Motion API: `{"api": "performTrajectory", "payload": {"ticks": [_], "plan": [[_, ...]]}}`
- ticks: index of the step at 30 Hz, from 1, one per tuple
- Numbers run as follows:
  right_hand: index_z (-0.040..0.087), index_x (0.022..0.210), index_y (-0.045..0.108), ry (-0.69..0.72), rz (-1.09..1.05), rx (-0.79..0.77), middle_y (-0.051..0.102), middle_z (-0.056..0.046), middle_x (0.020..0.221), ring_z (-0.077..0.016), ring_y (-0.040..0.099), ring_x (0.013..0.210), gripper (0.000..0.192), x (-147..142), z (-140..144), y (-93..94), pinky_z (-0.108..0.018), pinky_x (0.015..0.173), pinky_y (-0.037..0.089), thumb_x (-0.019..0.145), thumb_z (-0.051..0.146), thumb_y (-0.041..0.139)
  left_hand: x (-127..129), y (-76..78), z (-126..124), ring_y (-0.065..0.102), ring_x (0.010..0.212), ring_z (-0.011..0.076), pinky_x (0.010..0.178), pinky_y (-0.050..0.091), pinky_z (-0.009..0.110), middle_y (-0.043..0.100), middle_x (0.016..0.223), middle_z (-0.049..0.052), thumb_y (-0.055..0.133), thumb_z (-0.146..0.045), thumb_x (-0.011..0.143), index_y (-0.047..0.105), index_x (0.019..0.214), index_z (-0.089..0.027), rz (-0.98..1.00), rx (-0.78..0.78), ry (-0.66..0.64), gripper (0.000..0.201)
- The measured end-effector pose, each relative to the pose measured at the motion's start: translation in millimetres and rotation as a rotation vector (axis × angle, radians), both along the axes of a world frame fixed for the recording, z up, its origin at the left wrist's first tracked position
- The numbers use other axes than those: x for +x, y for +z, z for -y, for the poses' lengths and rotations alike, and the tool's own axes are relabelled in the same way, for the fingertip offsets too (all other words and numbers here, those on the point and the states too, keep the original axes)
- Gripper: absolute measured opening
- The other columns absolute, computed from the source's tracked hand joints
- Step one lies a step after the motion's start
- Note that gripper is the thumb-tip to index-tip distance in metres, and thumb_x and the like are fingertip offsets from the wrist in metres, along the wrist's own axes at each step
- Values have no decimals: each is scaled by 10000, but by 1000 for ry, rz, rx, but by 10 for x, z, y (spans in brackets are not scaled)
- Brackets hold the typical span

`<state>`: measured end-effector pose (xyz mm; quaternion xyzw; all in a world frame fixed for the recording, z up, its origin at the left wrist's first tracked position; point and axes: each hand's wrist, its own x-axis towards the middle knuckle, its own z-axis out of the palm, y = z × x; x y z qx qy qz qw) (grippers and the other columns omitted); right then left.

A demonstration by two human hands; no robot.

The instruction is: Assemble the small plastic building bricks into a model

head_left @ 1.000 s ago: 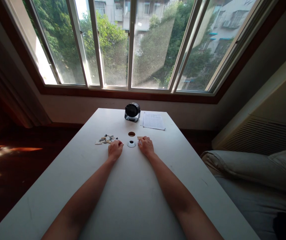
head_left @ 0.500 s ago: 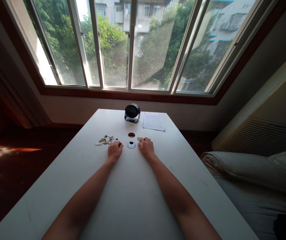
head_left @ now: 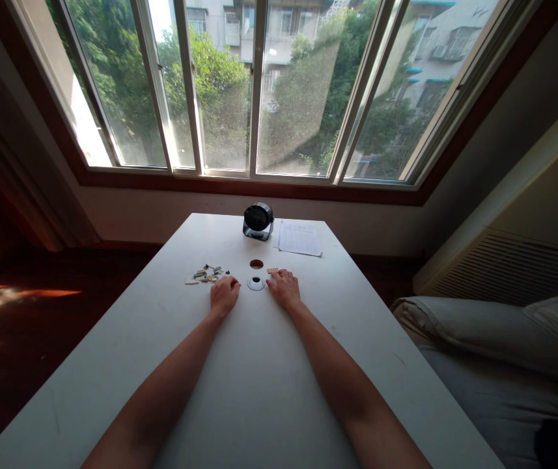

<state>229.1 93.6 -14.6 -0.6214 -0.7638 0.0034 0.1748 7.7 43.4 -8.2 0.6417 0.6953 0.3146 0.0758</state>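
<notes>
My left hand (head_left: 224, 295) rests on the white table with its fingers curled in. Whatever they may hold is too small to make out. Just beyond it, to the left, lies a loose pile of small tan, grey and dark pieces (head_left: 204, 274), which look like building-block parts. One dark piece (head_left: 228, 272) sits apart at the pile's right. Across from it, my right hand (head_left: 285, 288) lies palm down, fingers loosely spread and pointing left. A tan strip with rows of bumps (head_left: 272, 270) shows by its fingertips, partly covered by the hand.
Between my hands is a round silver-rimmed disc (head_left: 256, 284), with a round hole (head_left: 256, 264) in the table (head_left: 249, 378) behind it. A black fan-like device (head_left: 258, 220) and written papers (head_left: 300, 238) are at the far end. A cushioned seat (head_left: 493, 339) stands at the right.
My right hand has shifted slightly to the left, its thumb and forefinger reaching further toward the disc. My left hand and the small pieces look unmoved.
</notes>
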Motion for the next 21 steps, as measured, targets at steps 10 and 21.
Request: {"api": "performTrajectory", "payload": {"ticks": [10, 21], "plan": [[292, 1276, 577, -6, 4, 0, 430, -87, 1402, -254, 352, 1281, 403, 7, -9, -32, -379, 1035, 282, 952, 496, 452, 10, 31, 14, 563, 932, 199, 819, 373, 311, 661, 966, 60, 496, -310, 901, 653, 868, -216, -4, -16, 7, 185], [319, 1390, 478, -4, 26, -95, 271, -61, 1544, -262, 192, 1419, 477, 7, -79, -86, -433, 1117, 201, 952, 507, 450, 6, 23, 11, 564, 944, 193, 813, 375, 296, 662, 971, 60, 493, -304, 901, 651, 875, -217, -17, -22, 8, 182]]}}
